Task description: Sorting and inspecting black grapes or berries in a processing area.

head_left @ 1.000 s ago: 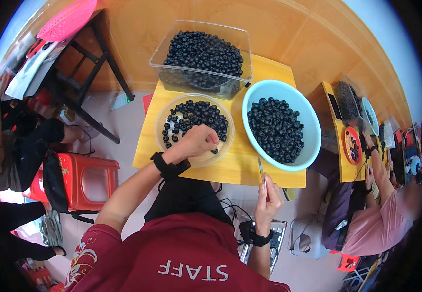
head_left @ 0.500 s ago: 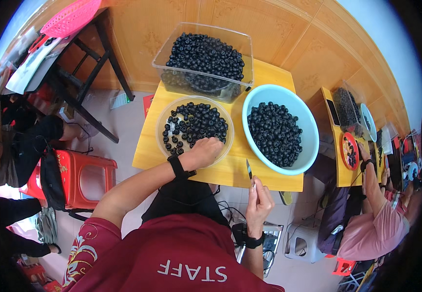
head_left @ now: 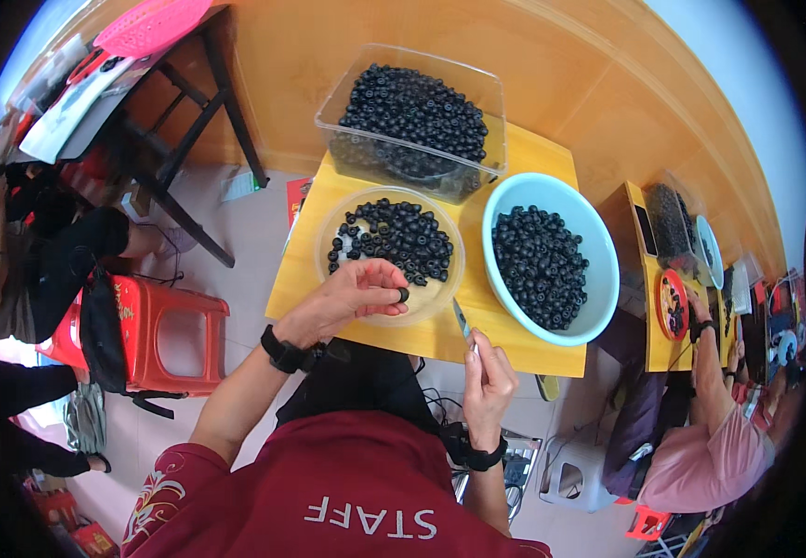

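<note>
Pinched between thumb and fingertips of the left hand is one small round black fruit, held just over the near rim of the shallow clear plastic bowl of the same dark fruit. Closed around the handle of a small thin-bladed knife, the right hand sits at the near edge of the yellow square table, blade pointing away towards the bowl. Right of the clear bowl stands a light blue round basin full of dark fruit, and at the far side a clear rectangular plastic tub, also heaped. Left of the table, a red plastic stool stands on the floor.
</note>
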Motion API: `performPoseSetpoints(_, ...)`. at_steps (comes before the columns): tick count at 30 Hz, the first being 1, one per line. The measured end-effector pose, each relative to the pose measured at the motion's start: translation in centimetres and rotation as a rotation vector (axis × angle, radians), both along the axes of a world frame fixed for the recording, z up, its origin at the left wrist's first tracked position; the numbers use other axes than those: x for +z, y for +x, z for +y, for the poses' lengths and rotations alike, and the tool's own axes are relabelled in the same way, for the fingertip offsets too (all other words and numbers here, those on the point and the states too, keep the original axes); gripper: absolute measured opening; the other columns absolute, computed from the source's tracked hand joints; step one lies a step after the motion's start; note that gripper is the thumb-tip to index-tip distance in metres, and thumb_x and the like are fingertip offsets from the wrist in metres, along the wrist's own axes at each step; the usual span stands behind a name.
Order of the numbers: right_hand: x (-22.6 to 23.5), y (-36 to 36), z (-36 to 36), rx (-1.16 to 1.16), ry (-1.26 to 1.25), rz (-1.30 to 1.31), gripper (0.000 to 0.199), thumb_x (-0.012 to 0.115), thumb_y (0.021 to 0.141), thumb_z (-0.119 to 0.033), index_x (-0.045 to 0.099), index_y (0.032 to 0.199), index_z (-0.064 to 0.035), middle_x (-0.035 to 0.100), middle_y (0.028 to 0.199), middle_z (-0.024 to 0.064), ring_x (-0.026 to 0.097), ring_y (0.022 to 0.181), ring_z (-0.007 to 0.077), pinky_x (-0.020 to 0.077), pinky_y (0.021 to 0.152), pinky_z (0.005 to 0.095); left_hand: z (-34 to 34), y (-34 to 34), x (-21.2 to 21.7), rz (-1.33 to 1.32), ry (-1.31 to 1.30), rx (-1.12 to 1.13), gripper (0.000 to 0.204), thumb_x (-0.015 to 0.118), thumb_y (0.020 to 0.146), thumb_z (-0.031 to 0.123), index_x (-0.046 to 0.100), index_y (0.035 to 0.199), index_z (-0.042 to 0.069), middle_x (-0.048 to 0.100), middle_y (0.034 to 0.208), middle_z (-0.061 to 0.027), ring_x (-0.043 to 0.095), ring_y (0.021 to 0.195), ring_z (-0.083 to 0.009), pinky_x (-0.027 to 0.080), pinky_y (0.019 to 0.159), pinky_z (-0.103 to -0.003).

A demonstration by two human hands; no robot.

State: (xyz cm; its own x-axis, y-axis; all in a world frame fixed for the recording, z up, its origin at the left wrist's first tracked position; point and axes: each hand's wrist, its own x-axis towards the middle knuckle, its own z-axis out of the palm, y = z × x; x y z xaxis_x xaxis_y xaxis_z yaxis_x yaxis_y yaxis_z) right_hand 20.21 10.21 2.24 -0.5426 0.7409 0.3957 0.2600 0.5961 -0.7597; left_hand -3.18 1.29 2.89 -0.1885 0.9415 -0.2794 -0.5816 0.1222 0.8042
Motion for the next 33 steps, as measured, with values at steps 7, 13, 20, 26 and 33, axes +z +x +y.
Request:
performPoseSetpoints(7, 1.6, -4.0, -1.6, 0.252, 0.111, -0.014, 0.033, 0.07, 0.075, -0.001, 0.066, 0.108, -0.0029, 0.056, 0.07, 0.0098, 0.057, 0.055, 0.0219, 0.0446, 0.051, 0.0315, -2.3, 1.5, -2.4, -0.326, 0.203, 0.118, 0.019, 0.061, 0.088, 0.004, 0.059, 0.106, 0.004, 0.063, 0.1, -0.0047, 0.064, 0.092, -0.014, 0.053, 0.084, -0.026)
performPoseSetpoints(13, 1.6, -5.0, -1.6, 0.295, 0.244, -0.064, 0.037, 0.074, 0.073, -0.006, 0.066, 0.109, -0.0057, 0.054, 0.068, 0.0067, 0.057, 0.056, 0.0224, 0.0458, 0.05, 0.033, -2.8, 1.6, -2.7, -0.345, 0.246, 0.119, 0.021, 0.058, 0.087, 0.002, 0.058, 0.109, 0.002, 0.063, 0.104, -0.0058, 0.062, 0.097, -0.0147, 0.051, 0.089, -0.028)
performPoseSetpoints(20, 1.7, -5.4, -1.7, 0.307, 0.288, -0.085, 0.038, 0.074, 0.073, -0.007, 0.067, 0.109, -0.0062, 0.053, 0.067, 0.0061, 0.057, 0.055, 0.0214, 0.0458, 0.05, 0.0324, -3.2, 1.6, -2.9, -0.347, 0.272, 0.096, 0.022, 0.059, 0.088, 0.004, 0.058, 0.109, 0.002, 0.063, 0.104, -0.0054, 0.062, 0.097, -0.0143, 0.051, 0.09, -0.029)
performPoseSetpoints(26, 1.4, -5.3, -1.5, 0.302, 0.303, -0.081, 0.037, 0.074, 0.073, -0.008, 0.067, 0.109, -0.0063, 0.052, 0.066, 0.0055, 0.057, 0.055, 0.0211, 0.0459, 0.05, 0.0326, -3.2, 1.7, -3.4, -0.354, 0.273, 0.118, 0.022, 0.062, 0.087, 0.006, 0.058, 0.108, 0.003, 0.062, 0.103, -0.0044, 0.062, 0.095, -0.0133, 0.052, 0.085, -0.027)
performPoseSetpoints(33, 1.5, -5.2, -1.4, 0.301, 0.303, -0.096, 0.036, 0.073, 0.074, -0.009, 0.066, 0.109, -0.0069, 0.052, 0.066, 0.0055, 0.056, 0.054, 0.0212, 0.0456, 0.05, 0.0329, -3.2, 1.8, -3.2, -0.35, 0.231, 0.139, 0.02, 0.064, 0.086, 0.006, 0.058, 0.104, 0.004, 0.062, 0.102, -0.004, 0.063, 0.094, -0.0138, 0.053, 0.083, -0.027)
